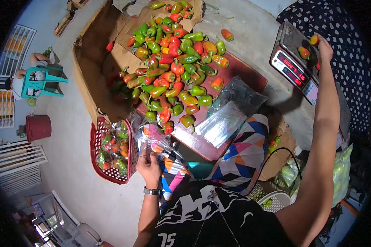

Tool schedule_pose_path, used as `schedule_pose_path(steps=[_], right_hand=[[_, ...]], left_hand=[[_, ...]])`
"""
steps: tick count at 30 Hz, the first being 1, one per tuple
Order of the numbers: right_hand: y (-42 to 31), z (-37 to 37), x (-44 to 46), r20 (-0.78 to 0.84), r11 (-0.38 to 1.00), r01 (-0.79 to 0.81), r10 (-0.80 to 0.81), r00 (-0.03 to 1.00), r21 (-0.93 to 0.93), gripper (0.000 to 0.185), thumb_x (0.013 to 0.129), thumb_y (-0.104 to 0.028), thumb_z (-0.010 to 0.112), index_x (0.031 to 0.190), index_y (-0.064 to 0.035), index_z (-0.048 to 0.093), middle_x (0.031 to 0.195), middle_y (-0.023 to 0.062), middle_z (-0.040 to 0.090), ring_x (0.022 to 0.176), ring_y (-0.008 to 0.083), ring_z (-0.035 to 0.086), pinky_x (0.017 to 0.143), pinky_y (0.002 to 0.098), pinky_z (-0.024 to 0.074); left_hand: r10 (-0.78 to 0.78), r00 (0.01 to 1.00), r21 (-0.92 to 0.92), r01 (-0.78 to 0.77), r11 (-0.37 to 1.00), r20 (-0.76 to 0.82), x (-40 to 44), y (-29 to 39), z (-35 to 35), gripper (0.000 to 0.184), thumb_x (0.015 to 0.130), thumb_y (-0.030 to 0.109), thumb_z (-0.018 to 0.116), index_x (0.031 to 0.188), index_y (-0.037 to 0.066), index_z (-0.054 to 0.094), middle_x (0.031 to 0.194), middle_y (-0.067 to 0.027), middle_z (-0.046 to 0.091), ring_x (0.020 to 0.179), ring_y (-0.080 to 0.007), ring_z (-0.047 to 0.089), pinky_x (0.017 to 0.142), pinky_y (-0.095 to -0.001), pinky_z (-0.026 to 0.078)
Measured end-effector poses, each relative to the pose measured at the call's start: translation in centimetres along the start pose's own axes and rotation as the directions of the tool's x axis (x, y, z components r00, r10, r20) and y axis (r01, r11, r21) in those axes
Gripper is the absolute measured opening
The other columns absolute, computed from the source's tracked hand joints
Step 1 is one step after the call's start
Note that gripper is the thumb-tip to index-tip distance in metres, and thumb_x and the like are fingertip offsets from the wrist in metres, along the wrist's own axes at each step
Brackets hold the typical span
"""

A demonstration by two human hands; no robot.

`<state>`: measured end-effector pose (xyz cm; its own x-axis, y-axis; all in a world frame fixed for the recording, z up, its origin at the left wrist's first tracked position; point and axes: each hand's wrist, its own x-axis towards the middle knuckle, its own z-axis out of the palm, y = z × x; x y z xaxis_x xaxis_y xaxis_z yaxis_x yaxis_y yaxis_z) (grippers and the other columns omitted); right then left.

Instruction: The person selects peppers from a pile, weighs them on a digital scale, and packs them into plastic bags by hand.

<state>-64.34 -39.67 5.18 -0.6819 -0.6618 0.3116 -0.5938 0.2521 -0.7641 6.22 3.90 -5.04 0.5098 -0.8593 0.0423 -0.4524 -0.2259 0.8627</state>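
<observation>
- Pepper [314,39], one: pinched in the fingertips of my right hand [325,50], above the scale plate. Smooth skin; a loose pinch could let it drop and roll.
- Scale [294,68], one, display lit: my fingers are close to its plate, and leaning on it would likely spoil the reading.
- Second pepper [304,52], one, lying on the plate: a knock from my knuckles could send it over the edge.
- Clear bag [154,138], one: gathered between thumb and fingers of my left hand [148,165], near my knee. Thin plastic; a hard tug might tear it, a slack grip might lose it.
- Pepper pile [173,68], large, spread across the red board [245,70] and cardboard box [88,61]: a bump to the board could set the outer ones rolling.
- Plastic bags [224,123], stacked on the board: slick, so liable to slide towards my lap.
- Red basket [95,158], holding bagged peppers, beside the box: my left elbow swinging wide could catch its rim.
</observation>
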Motion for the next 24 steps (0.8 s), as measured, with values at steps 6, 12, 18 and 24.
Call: schedule_pose_path(steps=[6,12,18,24], right_hand=[[-8.4,-3.4,-7.6,0.396,0.149,-0.427,0.201,0.896,0.892,0.041,0.101,-0.029,0.060,0.128,0.0013,0.058,0.109,0.0148,0.068,0.087,0.0235,0.068,0.078,0.0329,0.0540],[-4.9,-4.7,-5.8,0.533,0.435,-0.477,-0.007,0.846,0.764,0.019,0.100,-0.025,0.060,0.096,-0.0070,0.054,0.081,0.0058,0.057,0.054,0.0115,0.043,0.040,0.0230,0.0270],[-4.8,-5.3,-7.0,0.486,0.581,-0.435,0.076,0.870,0.688,0.018,0.098,-0.025,0.061,0.095,-0.0083,0.056,0.077,0.0032,0.057,0.045,0.0098,0.039,0.036,0.0231,0.0238],[-3.7,-5.5,-6.7,0.442,0.677,-0.479,0.245,0.863,0.559,0.021,0.094,-0.028,0.066,0.094,-0.0086,0.058,0.077,0.0026,0.058,0.052,0.0126,0.049,0.042,0.0244,0.0376]], left_hand=[[-0.103,0.994,-0.001,0.103,0.995,0.042,-0.3,-0.1,-0.6,0.041,0.095,0.001,0.061,0.136,-0.002,0.062,0.097,-0.0068,0.073,0.080,-0.0085,0.063,0.073,-0.0268,0.053],[0.019,1.000,0.030,-0.018,0.999,-0.009,-0.5,-1.3,-0.8,0.042,0.095,0.002,0.061,0.137,0.000,0.062,0.095,-0.0052,0.073,0.080,-0.0074,0.062,0.073,-0.0251,0.052],[-0.021,1.000,0.008,0.021,1.000,0.014,-0.3,0.6,-0.8,0.042,0.094,0.000,0.060,0.137,0.001,0.063,0.094,-0.0047,0.072,0.078,-0.0074,0.059,0.070,-0.0253,0.050],[-0.050,0.999,-0.016,0.050,0.999,0.002,-0.4,-0.3,-0.6,0.042,0.094,-0.002,0.060,0.135,0.001,0.063,0.091,-0.0044,0.070,0.078,-0.0075,0.059,0.071,-0.0255,0.050]])
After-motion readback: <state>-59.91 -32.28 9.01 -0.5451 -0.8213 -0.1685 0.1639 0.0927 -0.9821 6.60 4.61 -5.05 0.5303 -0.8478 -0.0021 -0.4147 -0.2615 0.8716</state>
